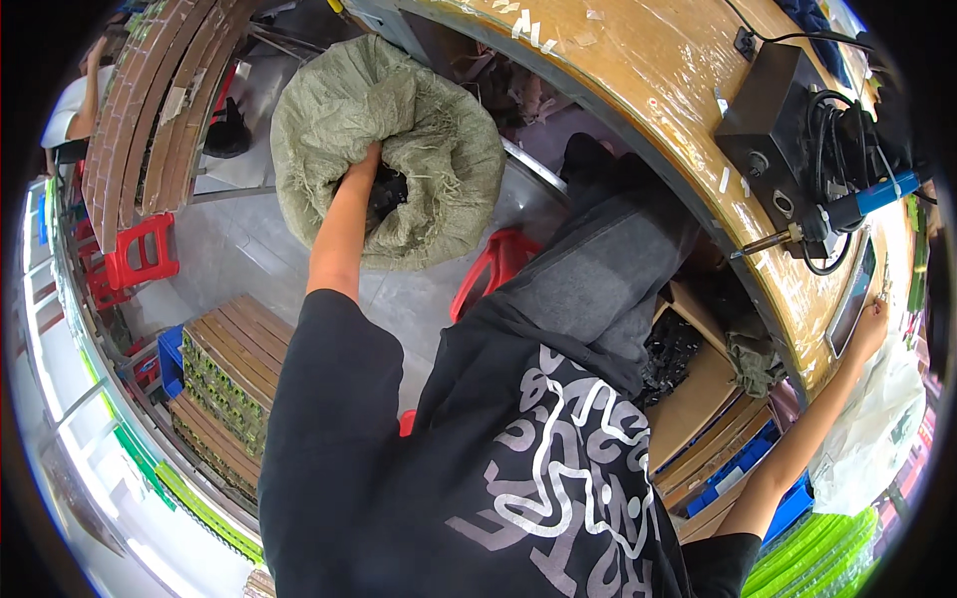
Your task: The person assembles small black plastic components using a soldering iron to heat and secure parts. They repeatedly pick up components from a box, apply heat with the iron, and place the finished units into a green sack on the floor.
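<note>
A big olive-green woven sack [449, 189] with a rolled, frayed rim stands on the floor to my left. My left hand [366, 167] reaches down into its mouth, and the sack's folds hide the fingers. Dark small pieces [387, 191] show inside, beside the wrist. Far to the right, my right hand [873, 321] is at the wooden worktable with its fingers closed. Whatever they pinch is too small to make out. A flat phone-like device [853, 299] lies on the tabletop next to that hand.
A soldering iron [827, 214] with a blue handle is mounted by a black box [773, 140] on the worktable [658, 80]. A red stool [495, 261] stands near my legs. Stacked brown boards [234, 344] and another red stool [143, 251] are at left. A cardboard box [698, 419] holds black pieces.
</note>
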Motion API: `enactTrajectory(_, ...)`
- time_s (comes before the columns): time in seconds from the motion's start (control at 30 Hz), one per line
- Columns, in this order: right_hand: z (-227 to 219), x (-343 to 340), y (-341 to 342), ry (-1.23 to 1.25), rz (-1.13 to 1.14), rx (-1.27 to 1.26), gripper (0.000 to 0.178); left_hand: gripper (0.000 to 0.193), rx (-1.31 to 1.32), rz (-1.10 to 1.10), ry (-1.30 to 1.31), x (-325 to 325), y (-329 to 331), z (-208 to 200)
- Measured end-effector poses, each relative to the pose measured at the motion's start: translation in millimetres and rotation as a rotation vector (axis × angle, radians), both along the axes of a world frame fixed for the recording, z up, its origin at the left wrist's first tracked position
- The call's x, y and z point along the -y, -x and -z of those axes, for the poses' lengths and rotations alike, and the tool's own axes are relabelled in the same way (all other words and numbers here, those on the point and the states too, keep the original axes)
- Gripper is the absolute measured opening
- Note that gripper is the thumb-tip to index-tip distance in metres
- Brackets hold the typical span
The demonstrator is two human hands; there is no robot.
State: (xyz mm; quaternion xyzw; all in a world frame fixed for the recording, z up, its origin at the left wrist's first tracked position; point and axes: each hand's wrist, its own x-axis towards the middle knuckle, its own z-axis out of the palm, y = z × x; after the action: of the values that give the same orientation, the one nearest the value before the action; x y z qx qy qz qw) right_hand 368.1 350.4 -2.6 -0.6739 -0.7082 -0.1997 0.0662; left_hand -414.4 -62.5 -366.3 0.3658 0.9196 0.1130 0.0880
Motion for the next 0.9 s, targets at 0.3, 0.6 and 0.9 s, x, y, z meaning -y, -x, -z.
enactTrajectory(0.3, -1, 11, 23, -0.007, 0.086, 0.033, 0.031, 0.031, -0.03, 0.193, 0.24, -1, -2, -41)
enactTrajectory(0.6, 6, 5, 15, -0.071, 0.046, 0.021, 0.032, 0.019, -0.145, 0.474, 0.434, -15, -32, -155)
enactTrajectory(0.9, 12, -3, 6, -0.073, 0.04, 0.01, 0.031, 0.046, 0.012, 0.666, 0.308, -12, -68, -251)
